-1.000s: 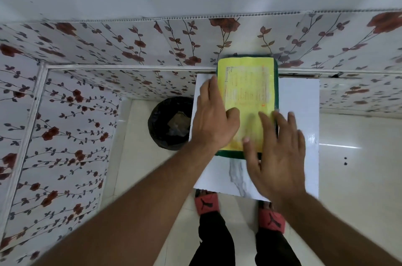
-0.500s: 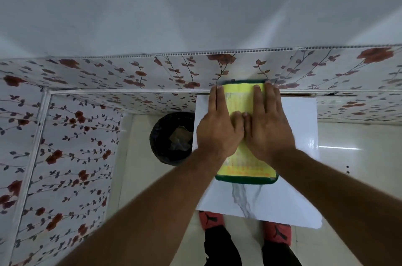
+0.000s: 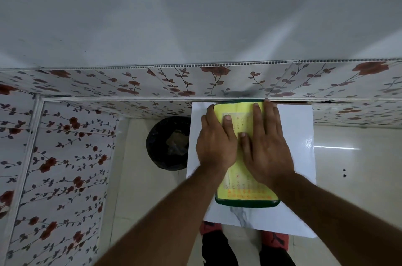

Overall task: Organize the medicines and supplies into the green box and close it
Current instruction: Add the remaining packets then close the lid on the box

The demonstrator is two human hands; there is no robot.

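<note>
Furthest left stands a black bin (image 3: 167,143) on the floor, just beside the left edge of the small white table (image 3: 302,126), and it plays no part in what follows. On the table lies the green box (image 3: 247,203), lid down, its yellow printed label (image 3: 239,111) facing up. The box's long axis runs straight away from the person, from the near edge of the table to the far edge by the flowered wall panel (image 3: 87,83).

The left hand (image 3: 214,142) lies flat and open on the left half of the lid, fingers spread and pointing away, gripping nothing; its outer fingers hang over the left edge of the box onto the table. Just to the right, the right hand (image 3: 266,146) lies the same way, flat and open on the right half, its fingertips reaching the far rim of the box. The two thumbs almost meet over the middle of the label.

No medicines or supplies show loose on the table, so the packing seems done and the step in hand looks like pressing the lid shut. Both hands sit over the far and middle lid; the near end, toward the person, is uncovered. If the lid needs seating there, either hand is equally near and would slide back along the long axis.
</note>
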